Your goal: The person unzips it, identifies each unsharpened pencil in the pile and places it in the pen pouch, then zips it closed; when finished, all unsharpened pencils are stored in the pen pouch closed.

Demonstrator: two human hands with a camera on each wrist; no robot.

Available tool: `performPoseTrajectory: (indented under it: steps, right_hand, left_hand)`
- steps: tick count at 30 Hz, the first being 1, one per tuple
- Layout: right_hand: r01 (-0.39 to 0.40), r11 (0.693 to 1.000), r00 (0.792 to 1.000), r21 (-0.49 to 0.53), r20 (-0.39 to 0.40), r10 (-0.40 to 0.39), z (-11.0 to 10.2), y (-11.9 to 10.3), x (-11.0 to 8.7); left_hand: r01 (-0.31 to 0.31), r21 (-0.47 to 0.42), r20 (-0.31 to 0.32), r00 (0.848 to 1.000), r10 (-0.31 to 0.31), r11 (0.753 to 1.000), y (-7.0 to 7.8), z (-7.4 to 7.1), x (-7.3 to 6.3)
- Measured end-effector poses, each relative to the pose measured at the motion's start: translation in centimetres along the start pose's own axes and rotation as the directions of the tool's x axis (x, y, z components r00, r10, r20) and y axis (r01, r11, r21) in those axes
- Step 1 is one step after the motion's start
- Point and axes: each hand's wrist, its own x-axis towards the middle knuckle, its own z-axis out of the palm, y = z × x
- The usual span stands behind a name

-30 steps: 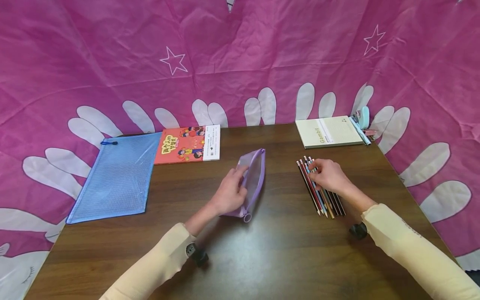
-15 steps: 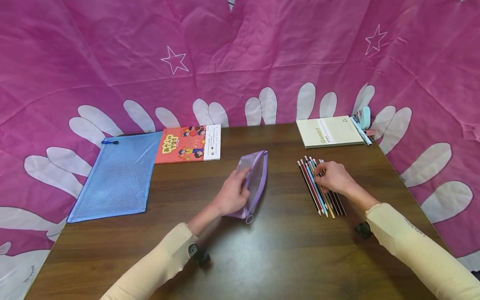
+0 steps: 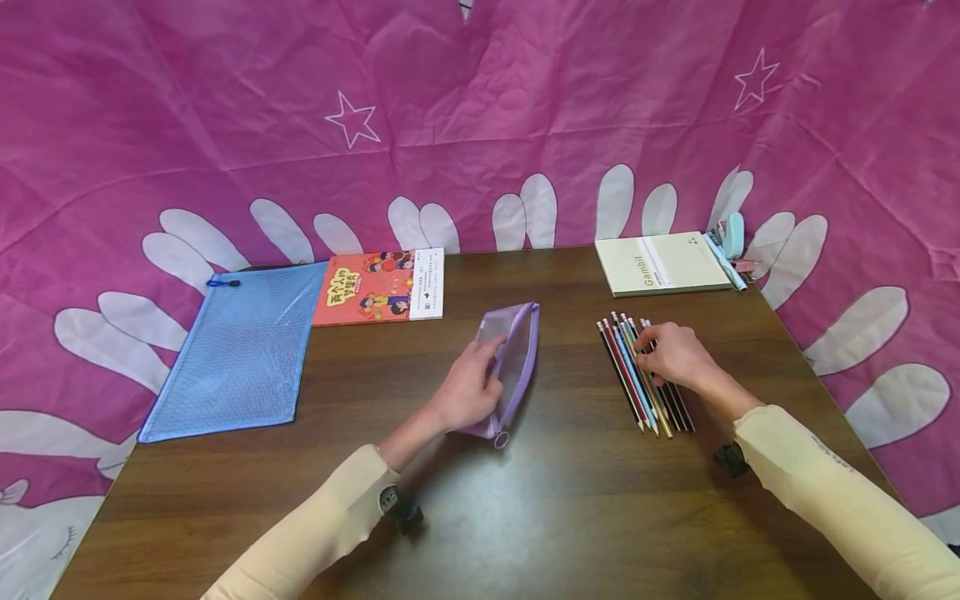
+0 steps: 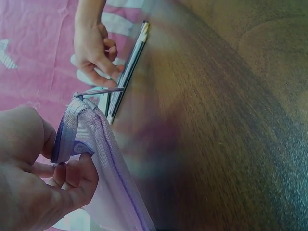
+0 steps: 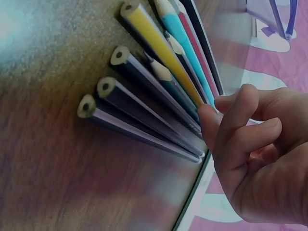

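My left hand (image 3: 471,385) pinches the side of a purple mesh pencil pouch (image 3: 521,367), index finger extended along it. The pouch's zipped mouth gapes, and its ring pull (image 3: 502,439) hangs at the near end. In the left wrist view, thumb and fingers grip the pouch (image 4: 103,159) by its edge. My right hand (image 3: 678,354) is over a row of pencils (image 3: 637,383), thumb and index fingertips among the shafts. The right wrist view has a yellow pencil (image 5: 159,48) and a teal one (image 5: 175,89) running to those fingertips; I cannot tell whether they pinch one.
A blue mesh zip folder (image 3: 243,358) lies at the left, beside a red booklet (image 3: 375,287). A cream notebook (image 3: 667,262) sits at the back right, with light-blue stationery (image 3: 733,237) next to it. Pink cloth (image 3: 480,108) hangs behind the wooden table (image 3: 525,525).
My right hand has shifted slightly right across the pencils, uncovering more of the left ones. My left hand keeps its hold on the pouch, which appears a little further right.
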Motion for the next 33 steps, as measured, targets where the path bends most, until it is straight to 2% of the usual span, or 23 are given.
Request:
performPoseTrajectory:
  steps: [12, 20, 33]
  right_hand:
    - [-0.022, 0.998, 0.999, -0.054, 0.025, 0.023, 0.2, -0.3, 0.3]
    - [-0.068, 0.994, 0.997, -0.085, 0.023, 0.070, 0.4, -0.7, 0.6]
    - [-0.085, 0.987, 0.996, -0.134, 0.010, 0.087, 0.6, -1.1, 1.0]
  left_hand:
    - [0.009, -0.007, 0.024, 1.000, -0.009, 1.000, -0.1, 0.1, 0.1]
    - [0.003, -0.005, 0.019, 1.000, -0.003, 1.000, -0.1, 0.1, 0.0]
    - [0.005, 0.000, 0.024, 1.000, -0.005, 1.000, 0.0, 0.1, 0.0]
